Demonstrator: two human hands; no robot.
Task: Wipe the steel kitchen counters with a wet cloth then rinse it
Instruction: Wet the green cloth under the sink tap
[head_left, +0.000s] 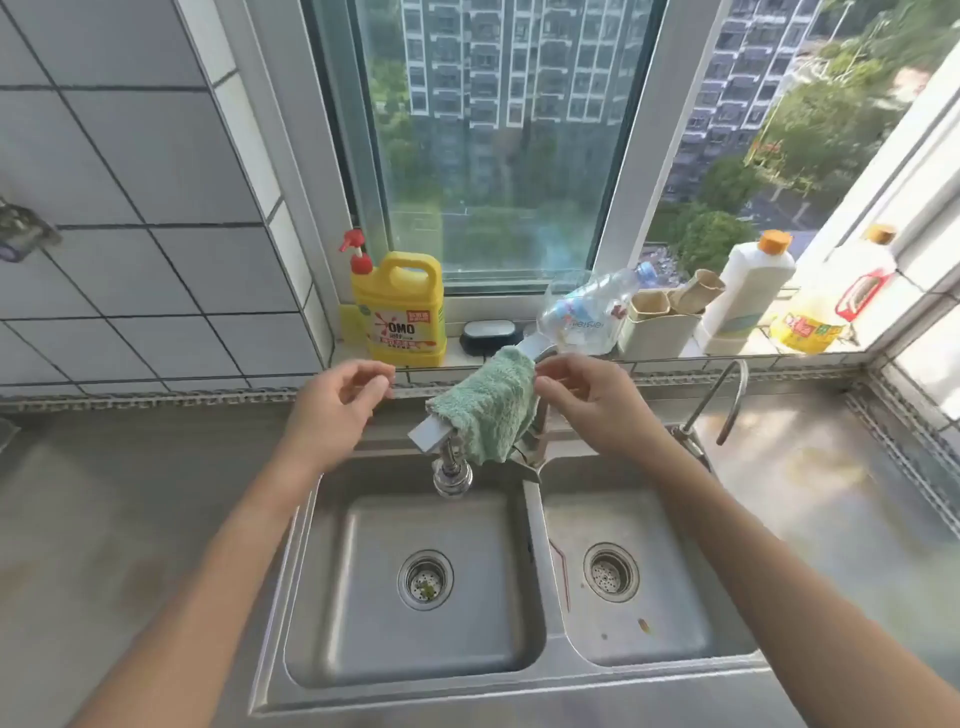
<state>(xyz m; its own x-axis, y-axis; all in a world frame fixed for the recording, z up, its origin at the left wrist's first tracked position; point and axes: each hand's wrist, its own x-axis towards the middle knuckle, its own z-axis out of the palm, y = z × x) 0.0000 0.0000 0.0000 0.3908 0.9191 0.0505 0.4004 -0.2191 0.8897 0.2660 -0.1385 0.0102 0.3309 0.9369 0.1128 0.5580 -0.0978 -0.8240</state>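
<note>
Green cloth (488, 402) hangs draped over the white faucet arm (431, 434) at the centre of the frame, above the left basin of the double steel sink (532, 519). The right hand (592, 400) pinches the cloth's upper right edge; the left hand (337, 402) hovers just left of it, fingers loosely curled, grasping nothing. Behind, on the window sill, a yellow jug (402, 312) reads "OMO". Steel counter (810, 478) stretches to both sides, grey tiles at upper left, tower blocks beyond the window.
</note>
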